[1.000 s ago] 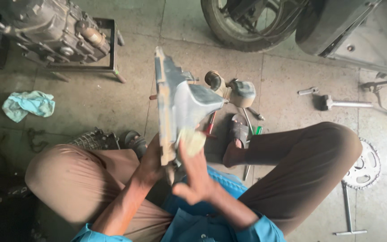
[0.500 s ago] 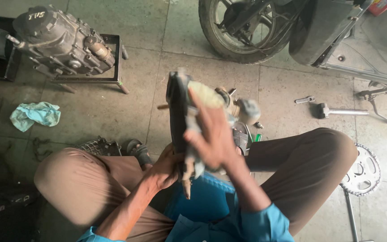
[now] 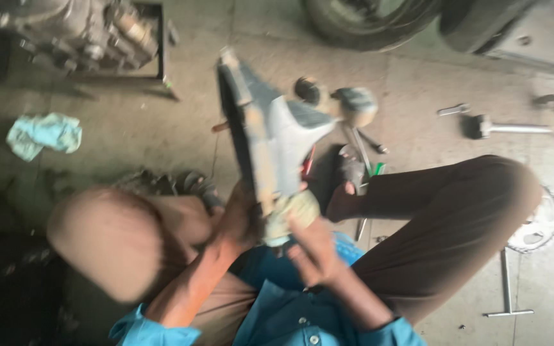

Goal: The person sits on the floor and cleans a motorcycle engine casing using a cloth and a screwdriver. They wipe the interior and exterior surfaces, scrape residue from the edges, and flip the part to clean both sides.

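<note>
I sit on the concrete floor with my knees spread. A grey metal engine cover [image 3: 270, 138] stands on edge in front of me, blurred by motion. My left hand [image 3: 242, 214] grips its lower edge from the left side. My right hand [image 3: 309, 247] presses a pale wad of cloth [image 3: 293, 214] against the bottom of the cover's face. Both forearms come up from my blue shirt.
An engine block [image 3: 78, 32] rests on a metal stand at top left. A turquoise rag [image 3: 43, 134] lies left. A motorcycle tyre [image 3: 373, 25] sits at the top. A hammer [image 3: 514, 127], T-handle wrench [image 3: 506, 288], sprocket [image 3: 540, 224] and small parts [image 3: 354, 106] lie on the right.
My right hand has slid with the cloth from the top of the cover down to its lower end. The cover has turned, showing its grey face again.
</note>
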